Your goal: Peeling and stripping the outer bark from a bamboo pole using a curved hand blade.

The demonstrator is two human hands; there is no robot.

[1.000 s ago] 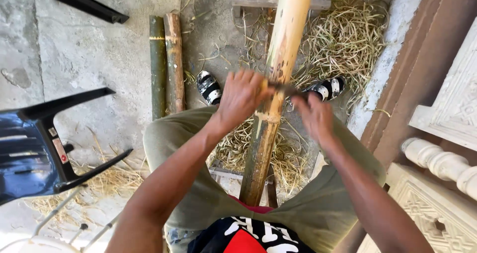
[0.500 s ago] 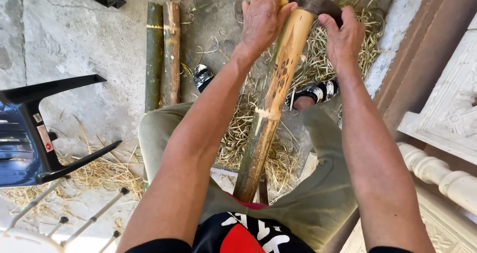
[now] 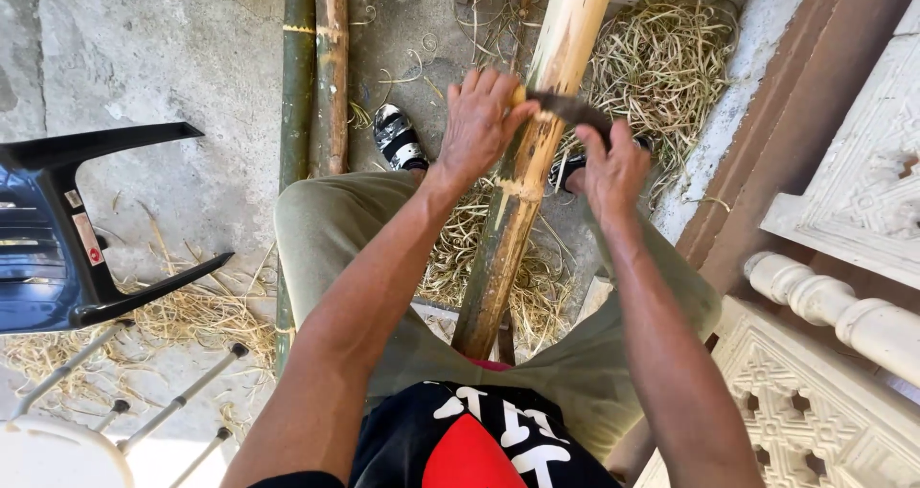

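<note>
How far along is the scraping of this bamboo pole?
Upper bamboo pole looks pale and stripped; shavings lie on the ground. Left hand and right hand hold a dark blade across the pole. The section below is dark and green, unscraped.

The bamboo pole (image 3: 522,186) is smooth, pale where scraped and dull green below; the blade (image 3: 565,109) is dark matt metal; the floor (image 3: 163,76) is rough concrete.

A rough grey concrete floor (image 3: 172,57) carries everything. At eleven o'clock two bamboo poles (image 3: 316,76) lie side by side. Dry straw-like shavings (image 3: 661,76) heap at one o'clock and scatter at eight o'clock beneath an overturned dark plastic chair (image 3: 67,229).
</note>
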